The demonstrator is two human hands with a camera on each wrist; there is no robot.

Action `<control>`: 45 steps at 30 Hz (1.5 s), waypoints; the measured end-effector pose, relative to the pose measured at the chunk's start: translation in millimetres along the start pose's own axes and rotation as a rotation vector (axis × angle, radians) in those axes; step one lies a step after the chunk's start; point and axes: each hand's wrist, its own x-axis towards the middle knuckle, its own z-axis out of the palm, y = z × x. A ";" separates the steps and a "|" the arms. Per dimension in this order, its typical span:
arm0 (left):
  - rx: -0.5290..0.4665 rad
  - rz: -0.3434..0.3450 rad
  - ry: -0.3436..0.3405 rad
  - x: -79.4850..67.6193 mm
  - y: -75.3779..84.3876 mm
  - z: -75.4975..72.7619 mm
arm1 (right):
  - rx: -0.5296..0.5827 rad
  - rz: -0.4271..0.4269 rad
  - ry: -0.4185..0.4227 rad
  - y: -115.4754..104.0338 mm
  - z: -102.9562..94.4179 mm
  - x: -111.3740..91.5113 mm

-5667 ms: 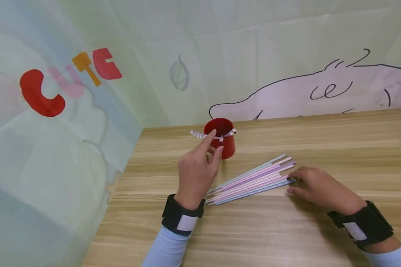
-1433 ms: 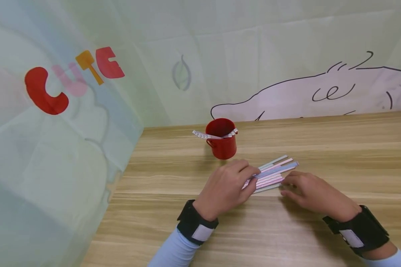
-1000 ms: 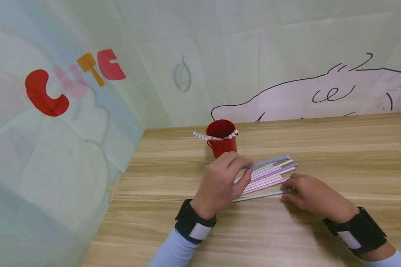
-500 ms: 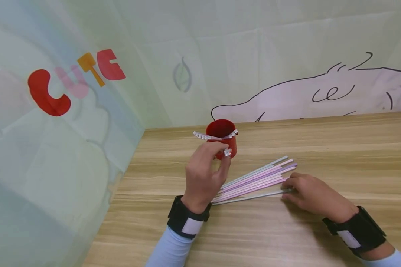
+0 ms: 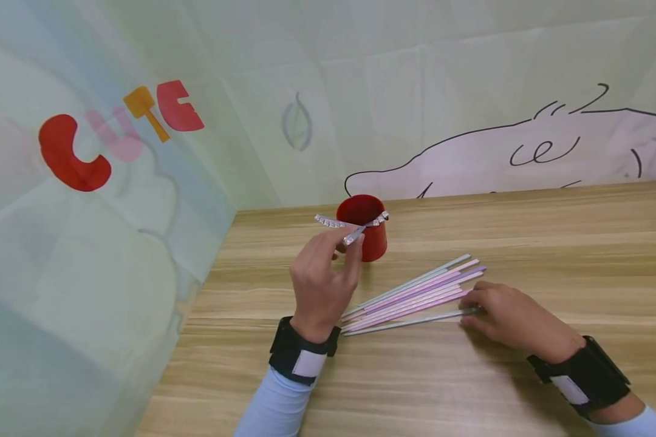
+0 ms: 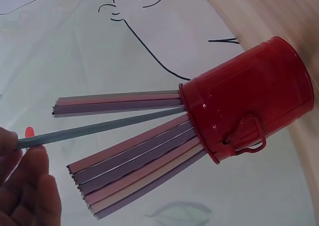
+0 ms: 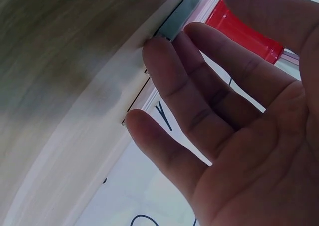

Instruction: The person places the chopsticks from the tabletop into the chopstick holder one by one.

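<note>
My left hand (image 5: 322, 279) pinches a grey-blue stick (image 6: 99, 128) near its glittery end, between thumb and fingers. The stick's far end reaches the mouth of a small red bucket (image 5: 373, 246). Pastel pink and purple sticks (image 6: 134, 161) lean out of that bucket in two fans, sparkly ends outward. Right of the bucket, my right hand (image 5: 511, 318) is low over the table, its fingers fairly straight in the right wrist view. Its fingertips touch the end of a grey-green stick (image 5: 410, 323), which lies slightly apart from the loose pile of pastel sticks (image 5: 415, 294).
The wood-grain table (image 5: 552, 237) meets a printed fabric backdrop (image 5: 459, 79) behind the bucket. Another hanging (image 5: 87, 261) with coloured letters borders the left side. The bucket's side handle (image 6: 251, 138) sticks out in the left wrist view.
My left hand has lifted the grey-blue stick off the pile and carried it left to the bucket's mouth. The grey-green stick has shifted away from the pile at my right fingertips.
</note>
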 end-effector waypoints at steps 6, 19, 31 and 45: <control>0.058 -0.056 -0.067 -3.3 -5.1 0.9 | -0.029 0.008 0.013 -0.5 0.8 0.5; 0.211 -0.133 -0.277 -15.4 -10.3 9.2 | -0.050 -0.012 0.035 5.3 0.5 -4.2; 0.115 -0.116 -0.228 -8.6 -5.3 4.3 | 0.070 -0.099 0.120 -10.1 -21.6 -0.6; -0.042 0.213 -0.467 -10.8 26.7 7.0 | 0.148 -0.207 0.243 -32.4 -46.0 1.9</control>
